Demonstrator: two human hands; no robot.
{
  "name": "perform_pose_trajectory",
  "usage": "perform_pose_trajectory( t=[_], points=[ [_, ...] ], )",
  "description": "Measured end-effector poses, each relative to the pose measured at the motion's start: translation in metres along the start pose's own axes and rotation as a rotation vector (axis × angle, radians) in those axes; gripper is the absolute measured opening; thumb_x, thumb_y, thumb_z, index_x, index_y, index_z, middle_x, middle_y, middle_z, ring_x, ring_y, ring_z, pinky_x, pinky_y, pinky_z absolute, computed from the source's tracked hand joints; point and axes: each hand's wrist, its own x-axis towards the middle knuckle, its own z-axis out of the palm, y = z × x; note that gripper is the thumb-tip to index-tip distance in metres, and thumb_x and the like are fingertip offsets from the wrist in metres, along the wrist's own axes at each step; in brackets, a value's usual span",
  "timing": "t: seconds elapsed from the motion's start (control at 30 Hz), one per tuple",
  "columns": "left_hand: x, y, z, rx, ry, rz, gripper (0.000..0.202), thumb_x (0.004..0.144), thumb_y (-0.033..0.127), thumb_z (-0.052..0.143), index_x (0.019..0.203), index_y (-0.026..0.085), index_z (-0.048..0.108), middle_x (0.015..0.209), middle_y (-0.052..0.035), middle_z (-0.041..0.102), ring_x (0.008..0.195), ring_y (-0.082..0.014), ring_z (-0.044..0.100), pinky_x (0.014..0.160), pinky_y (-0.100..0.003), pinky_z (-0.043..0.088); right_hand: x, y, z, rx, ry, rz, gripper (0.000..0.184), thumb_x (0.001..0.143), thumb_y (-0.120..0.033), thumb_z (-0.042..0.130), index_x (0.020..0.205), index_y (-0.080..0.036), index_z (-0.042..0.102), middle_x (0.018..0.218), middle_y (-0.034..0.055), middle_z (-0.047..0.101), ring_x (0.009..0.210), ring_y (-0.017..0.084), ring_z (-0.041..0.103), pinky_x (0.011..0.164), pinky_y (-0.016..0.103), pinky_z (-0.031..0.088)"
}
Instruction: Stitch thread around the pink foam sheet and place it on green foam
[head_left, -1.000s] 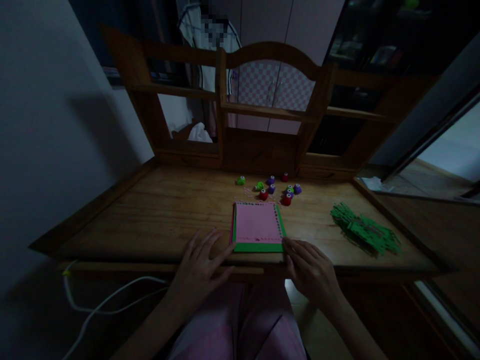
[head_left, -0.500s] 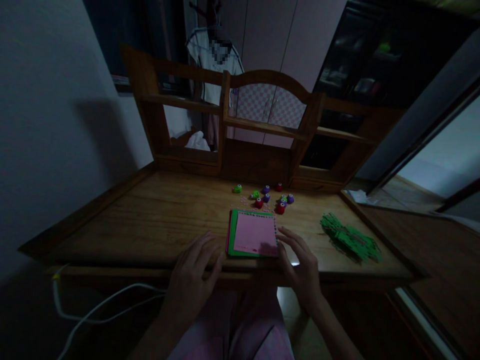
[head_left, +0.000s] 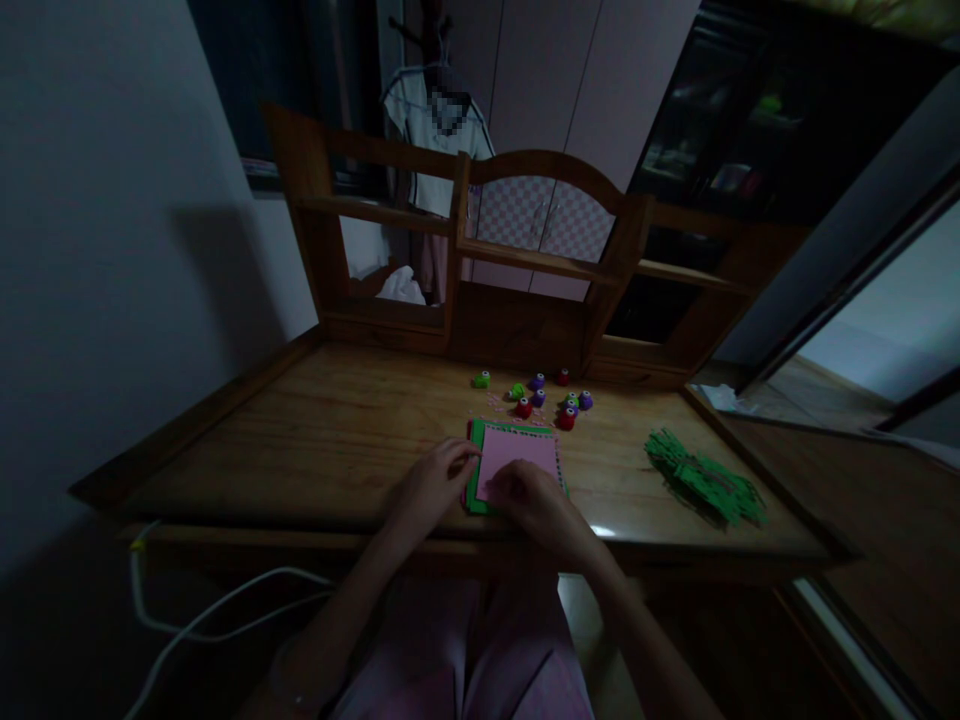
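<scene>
A pink sheet of paper (head_left: 517, 456) with a row of small dark marks along its top and right edges lies on a green sheet (head_left: 475, 490) near the desk's front edge. Something reddish peeks out beneath them at the left. My left hand (head_left: 437, 482) is at the sheets' left edge, thumb and fingertips pinched together. Over the lower part of the pink sheet, my right hand (head_left: 541, 503) curls downward with its fingers closed. Whatever either hand pinches is too small and dark to make out.
Small rounded red, purple and green pieces with white tops, such as a red one (head_left: 523, 407), stand behind the sheets among pink paper scraps (head_left: 495, 402). A bundle of green strips (head_left: 705, 475) lies at right. A wooden shelf (head_left: 525, 255) rises at the desk's back.
My left hand has moved right to the sheets' left edge and its fingers have pinched. My right hand has come from the right edge onto the pink sheet, its fingers now curled.
</scene>
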Motion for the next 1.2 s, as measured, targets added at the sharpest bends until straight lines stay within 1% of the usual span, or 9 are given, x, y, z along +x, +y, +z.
perform_pose_trajectory(
  t=[0.07, 0.17, 0.3, 0.43, 0.53, 0.83, 1.0, 1.1, 1.2],
  points=[
    [0.000, -0.001, 0.001, -0.001, -0.004, -0.011, 0.019, 0.086, 0.024, 0.048, 0.097, 0.023, 0.064, 0.101, -0.0024, 0.063, 0.095, -0.0156, 0.059, 0.088, -0.030, 0.047, 0.004, 0.002, -0.001, 0.010, -0.016, 0.002, 0.010, 0.084, -0.027, 0.059, 0.089, -0.018, 0.059, 0.083, 0.0033, 0.061, 0.076, 0.016, 0.056, 0.068, 0.028, 0.043],
    [0.002, -0.001, 0.001, -0.011, -0.007, -0.018, 0.019, 0.086, 0.024, 0.048, 0.096, 0.023, 0.064, 0.100, -0.0024, 0.062, 0.094, -0.0153, 0.060, 0.087, -0.029, 0.047, 0.012, 0.004, -0.002, 0.003, -0.019, -0.030, 0.009, 0.083, -0.027, 0.060, 0.085, -0.018, 0.060, 0.084, 0.0039, 0.061, 0.079, 0.016, 0.056, 0.070, 0.028, 0.044],
    [0.002, -0.003, 0.003, -0.021, -0.017, 0.005, 0.019, 0.085, 0.024, 0.049, 0.096, 0.023, 0.065, 0.102, -0.0036, 0.062, 0.097, -0.0162, 0.059, 0.088, -0.030, 0.047, 0.017, 0.003, -0.001, 0.035, -0.015, -0.040, 0.010, 0.083, -0.026, 0.061, 0.090, -0.018, 0.059, 0.088, 0.0042, 0.061, 0.082, 0.016, 0.057, 0.072, 0.028, 0.044],
    [0.001, -0.004, 0.002, -0.015, -0.010, 0.019, 0.019, 0.084, 0.023, 0.051, 0.095, 0.024, 0.067, 0.106, -0.0031, 0.062, 0.102, -0.0168, 0.057, 0.093, -0.032, 0.045, 0.016, 0.000, -0.002, 0.148, -0.103, 0.006, 0.012, 0.085, -0.024, 0.058, 0.096, -0.018, 0.059, 0.087, 0.0031, 0.064, 0.078, 0.014, 0.060, 0.070, 0.026, 0.046],
    [0.000, -0.003, -0.001, -0.016, -0.021, 0.007, 0.020, 0.084, 0.023, 0.050, 0.095, 0.025, 0.067, 0.108, -0.0023, 0.062, 0.104, -0.0167, 0.057, 0.094, -0.032, 0.044, 0.017, -0.001, -0.004, 0.159, -0.138, 0.004, 0.012, 0.086, -0.024, 0.057, 0.096, -0.019, 0.060, 0.087, 0.0033, 0.065, 0.078, 0.015, 0.060, 0.069, 0.026, 0.046],
    [-0.001, -0.007, 0.001, 0.089, -0.046, 0.021, 0.021, 0.080, 0.029, 0.059, 0.100, 0.027, 0.067, 0.121, -0.0040, 0.054, 0.114, -0.0200, 0.051, 0.098, -0.036, 0.042, 0.020, 0.003, -0.010, 0.024, -0.090, -0.095, 0.012, 0.084, -0.028, 0.060, 0.092, -0.019, 0.061, 0.089, 0.0052, 0.063, 0.086, 0.017, 0.058, 0.076, 0.030, 0.045],
    [-0.001, -0.006, 0.001, 0.149, -0.065, 0.027, 0.024, 0.080, 0.030, 0.061, 0.103, 0.029, 0.065, 0.125, -0.0034, 0.051, 0.116, -0.0205, 0.049, 0.098, -0.037, 0.041, 0.013, 0.007, -0.010, 0.041, -0.060, -0.013, 0.016, 0.082, -0.030, 0.062, 0.093, -0.018, 0.058, 0.088, 0.0043, 0.063, 0.078, 0.015, 0.058, 0.067, 0.026, 0.045],
    [-0.001, -0.005, 0.001, 0.153, -0.069, 0.018, 0.024, 0.080, 0.029, 0.060, 0.104, 0.029, 0.065, 0.126, -0.0035, 0.050, 0.115, -0.0207, 0.050, 0.098, -0.037, 0.041, 0.008, 0.010, -0.010, -0.013, -0.042, 0.052, 0.021, 0.078, -0.033, 0.065, 0.090, -0.017, 0.058, 0.083, 0.0042, 0.062, 0.074, 0.016, 0.057, 0.063, 0.026, 0.043],
    [-0.002, -0.005, 0.001, 0.148, -0.066, 0.011, 0.024, 0.080, 0.030, 0.059, 0.104, 0.029, 0.065, 0.125, -0.0037, 0.050, 0.114, -0.0209, 0.050, 0.098, -0.037, 0.042, 0.008, 0.012, -0.010, -0.062, -0.030, 0.059, 0.022, 0.077, -0.036, 0.066, 0.087, -0.017, 0.059, 0.081, 0.0043, 0.062, 0.073, 0.016, 0.057, 0.062, 0.026, 0.042]
  ],
)
